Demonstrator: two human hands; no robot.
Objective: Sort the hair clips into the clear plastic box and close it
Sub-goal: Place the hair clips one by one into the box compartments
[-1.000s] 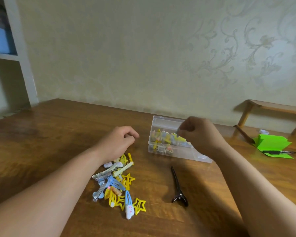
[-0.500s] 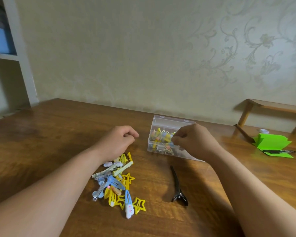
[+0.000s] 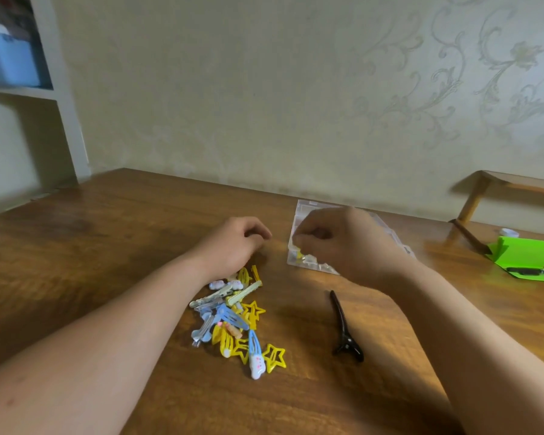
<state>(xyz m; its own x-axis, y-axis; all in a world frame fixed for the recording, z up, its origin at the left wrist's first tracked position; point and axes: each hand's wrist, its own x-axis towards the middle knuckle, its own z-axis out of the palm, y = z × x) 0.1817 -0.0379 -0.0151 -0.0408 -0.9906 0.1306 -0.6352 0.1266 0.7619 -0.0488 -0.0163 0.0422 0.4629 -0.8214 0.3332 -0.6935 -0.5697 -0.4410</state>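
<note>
A pile of several yellow, blue and white hair clips (image 3: 230,318) lies on the wooden table (image 3: 91,246). My left hand (image 3: 236,243) rests just beyond the pile with its fingers curled under; nothing shows in it. The clear plastic box (image 3: 302,211) stands to the right with clips inside, its lid lying open behind it. My right hand (image 3: 343,243) is over the box and hides most of it. Its fingers curl down at the box's left end and are blurred, so whether they pinch a clip is unclear. A long black clip (image 3: 344,331) lies alone in front of the box.
A green folded paper (image 3: 528,255) with a black pen (image 3: 534,271) on it lies at the right edge. A small wooden stand (image 3: 500,183) stands behind it against the wall. A white shelf unit (image 3: 60,105) is at the far left.
My right hand has moved left and down over the box, from its far right part to its left end. My left hand and the pile have not moved.
</note>
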